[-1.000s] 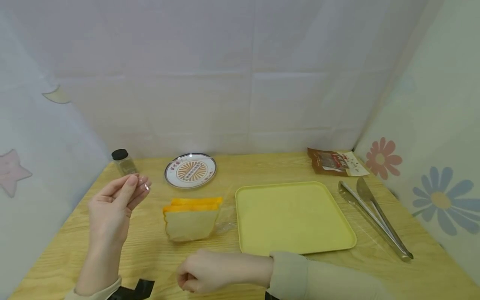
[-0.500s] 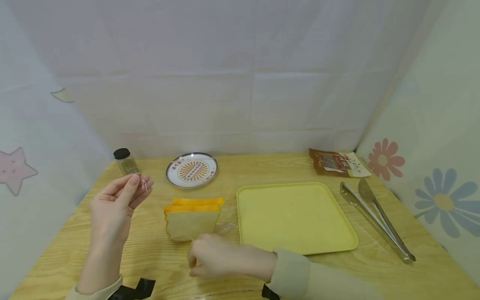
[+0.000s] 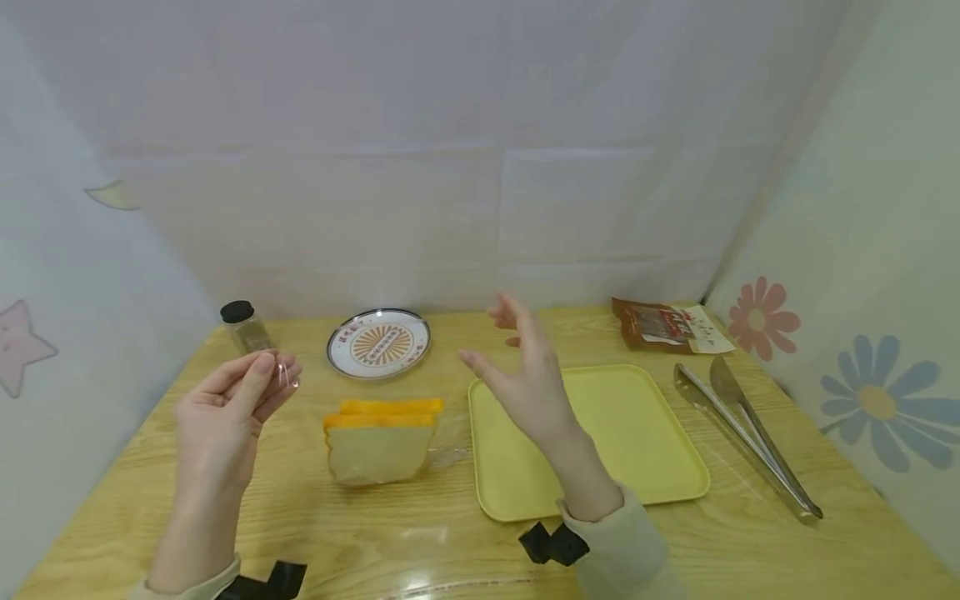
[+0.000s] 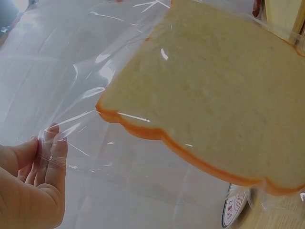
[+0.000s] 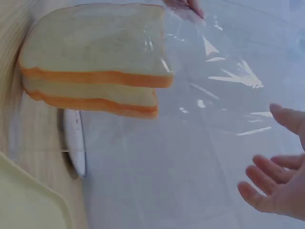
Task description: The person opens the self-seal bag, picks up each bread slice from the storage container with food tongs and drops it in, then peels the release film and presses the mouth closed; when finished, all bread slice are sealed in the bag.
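Note:
My left hand (image 3: 225, 408) is raised at the left, thumb and fingers pinching the edge of a clear plastic bag (image 4: 86, 67). Inside this bag stand two bread slices (image 3: 382, 454), upright on the table with orange-brown crusts. In the right wrist view the bread slices (image 5: 95, 43) lie one behind the other, and the bag's film spreads from them toward the left hand's fingertips (image 5: 194, 5). My right hand (image 3: 534, 387) is lifted in front of the yellow tray, fingers spread and thumb apart, with nothing in its grasp. In its wrist view the film comes close to the thumb.
The yellow tray (image 3: 630, 442) lies right of the bread. Behind are a patterned plate (image 3: 381, 343) and a black-lidded jar (image 3: 247, 327). At the right lie metal tongs (image 3: 750, 442) and a brown food packet (image 3: 667, 327). Curtains enclose the table.
My right hand, earlier curled low in front of the bread, has risen up and to the right and its fingers have spread. The left hand keeps its pinch and has barely moved.

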`<state>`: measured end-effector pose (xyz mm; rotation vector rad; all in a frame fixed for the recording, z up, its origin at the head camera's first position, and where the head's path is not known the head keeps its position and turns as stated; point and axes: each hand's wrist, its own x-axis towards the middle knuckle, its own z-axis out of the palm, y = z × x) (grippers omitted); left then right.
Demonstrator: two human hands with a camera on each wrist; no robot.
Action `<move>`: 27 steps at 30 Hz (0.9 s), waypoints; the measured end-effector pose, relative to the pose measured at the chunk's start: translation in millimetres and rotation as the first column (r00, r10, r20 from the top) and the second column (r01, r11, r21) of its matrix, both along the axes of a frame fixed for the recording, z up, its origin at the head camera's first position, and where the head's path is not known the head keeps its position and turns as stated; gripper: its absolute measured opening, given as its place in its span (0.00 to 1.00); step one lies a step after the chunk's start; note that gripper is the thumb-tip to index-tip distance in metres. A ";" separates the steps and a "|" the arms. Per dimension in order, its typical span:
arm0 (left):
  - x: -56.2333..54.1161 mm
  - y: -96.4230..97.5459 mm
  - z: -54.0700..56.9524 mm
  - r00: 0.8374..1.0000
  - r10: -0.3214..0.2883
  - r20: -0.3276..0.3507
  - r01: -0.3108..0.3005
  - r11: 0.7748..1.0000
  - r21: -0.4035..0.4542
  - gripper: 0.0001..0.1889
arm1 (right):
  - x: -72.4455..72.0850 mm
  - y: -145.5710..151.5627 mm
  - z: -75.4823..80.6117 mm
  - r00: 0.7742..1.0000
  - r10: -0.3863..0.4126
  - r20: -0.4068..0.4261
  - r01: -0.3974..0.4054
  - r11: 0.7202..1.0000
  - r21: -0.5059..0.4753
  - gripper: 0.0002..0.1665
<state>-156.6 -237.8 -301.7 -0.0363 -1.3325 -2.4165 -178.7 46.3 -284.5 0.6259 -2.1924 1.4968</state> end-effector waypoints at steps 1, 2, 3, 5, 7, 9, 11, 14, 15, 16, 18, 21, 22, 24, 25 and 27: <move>0.6 -0.4 -0.3 1.000 0.002 0.005 -0.002 1.000 -0.006 0.08 | -4.6 0.0 -4.3 0.998 0.036 0.046 -0.037 0.999 0.017 0.36; 1.1 -0.5 -0.6 1.000 0.006 0.009 -0.006 1.000 -0.012 0.08 | -9.5 -0.5 -9.1 0.992 0.084 0.095 -0.086 0.996 0.024 0.35; 1.4 -0.4 -0.8 1.000 0.011 0.012 -0.010 1.000 -0.020 0.08 | -13.4 -1.4 -13.3 0.980 0.137 0.143 -0.140 0.990 0.013 0.33; 1.9 0.4 -1.5 1.000 0.016 0.015 -0.016 0.999 -0.033 0.08 | -19.6 -3.4 -20.8 0.950 0.225 0.215 -0.222 0.974 -0.042 0.28; 2.2 1.6 -2.3 1.000 0.014 0.015 -0.014 0.999 -0.043 0.08 | -23.2 -5.1 -26.6 0.928 0.286 0.238 -0.268 0.957 -0.107 0.22; 2.6 3.1 -3.3 1.000 0.014 0.010 -0.014 0.998 -0.059 0.08 | -24.7 -6.4 -31.3 0.913 0.334 0.235 -0.298 0.938 -0.176 0.18; 3.4 4.2 -4.0 1.000 0.015 -0.001 -0.015 0.997 -0.079 0.08 | -24.9 -7.8 -34.0 0.908 0.359 0.214 -0.313 0.923 -0.222 0.15; 4.5 4.8 -3.7 0.999 0.028 -0.019 -0.030 0.994 -0.109 0.08 | -24.4 -9.2 -34.1 0.909 0.375 0.182 -0.324 0.911 -0.256 0.14; 4.8 4.6 -3.2 0.999 0.031 -0.025 -0.033 0.992 -0.119 0.08 | -24.3 -9.4 -33.3 0.912 0.371 0.173 -0.321 0.911 -0.260 0.14; 5.0 4.4 -2.6 0.999 0.034 -0.029 -0.037 0.991 -0.126 0.08 | -24.4 -9.5 -32.4 0.915 0.367 0.167 -0.318 0.911 -0.264 0.14; 5.1 4.1 -1.4 0.998 0.046 -0.038 -0.051 0.988 -0.143 0.08 | -25.3 -9.0 -30.5 0.918 0.363 0.161 -0.314 0.911 -0.268 0.14; 5.1 3.3 0.4 0.996 0.064 -0.056 -0.073 0.983 -0.169 0.09 | -27.0 -7.5 -27.1 0.921 0.360 0.151 -0.309 0.908 -0.282 0.14; 4.9 3.0 1.0 0.996 0.070 -0.063 -0.080 0.982 -0.170 0.09 | -27.6 -6.7 -26.1 0.922 0.357 0.151 -0.305 0.909 -0.283 0.14; 4.5 2.4 0.7 0.993 0.080 -0.082 -0.093 0.980 -0.174 0.08 | -28.4 -5.0 -24.8 0.924 0.351 0.151 -0.301 0.912 -0.280 0.14; 4.3 1.8 0.4 0.992 0.080 -0.097 -0.096 0.980 -0.176 0.08 | -28.7 -4.1 -24.0 0.925 0.349 0.152 -0.298 0.913 -0.278 0.14; 3.7 -0.1 0.0 0.988 0.074 -0.134 -0.097 0.980 -0.176 0.08 | -29.9 -2.5 -23.4 0.925 0.346 0.155 -0.295 0.914 -0.278 0.14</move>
